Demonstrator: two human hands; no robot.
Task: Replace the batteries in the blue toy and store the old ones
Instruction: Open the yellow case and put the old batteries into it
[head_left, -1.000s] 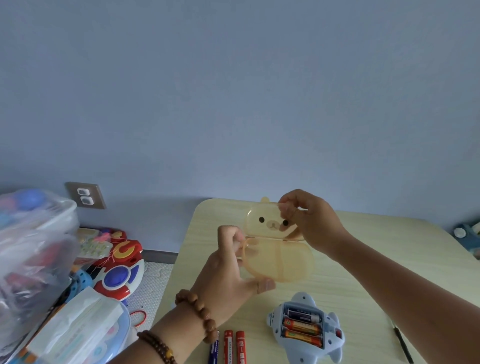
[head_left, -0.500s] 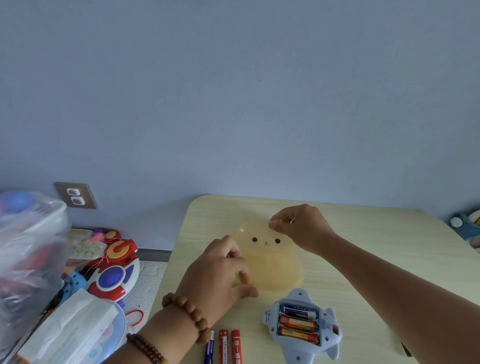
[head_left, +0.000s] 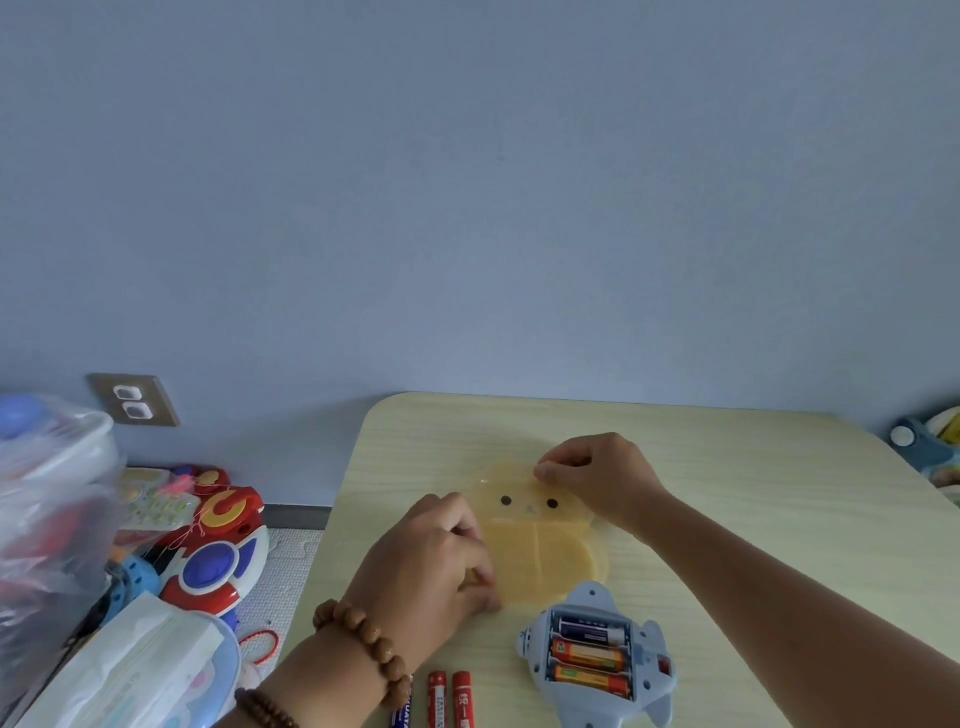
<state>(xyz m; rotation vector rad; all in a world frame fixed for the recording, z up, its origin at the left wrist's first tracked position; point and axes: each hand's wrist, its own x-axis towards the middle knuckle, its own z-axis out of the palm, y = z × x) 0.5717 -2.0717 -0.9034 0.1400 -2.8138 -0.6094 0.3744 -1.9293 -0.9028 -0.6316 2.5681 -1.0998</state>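
Hands work the yellow case (head_left: 540, 540) flat on the table (head_left: 727, 467): left hand (head_left: 431, 561) pinches its base, right hand (head_left: 597, 478) pinches the lid edge — best pressed fully open before loading.

Pretty dim, flat daylight with a bluish cast over the wall (head_left: 519, 182), no obvious glare or hot spots. The table (head_left: 727, 467) has only soft, faint shadows under the hands, and there's a darker band on the wall just behind the table's far edge. Fisheye bends the table edges, and the bag (head_left: 47, 499) far left of the table is smeared and out of focus.
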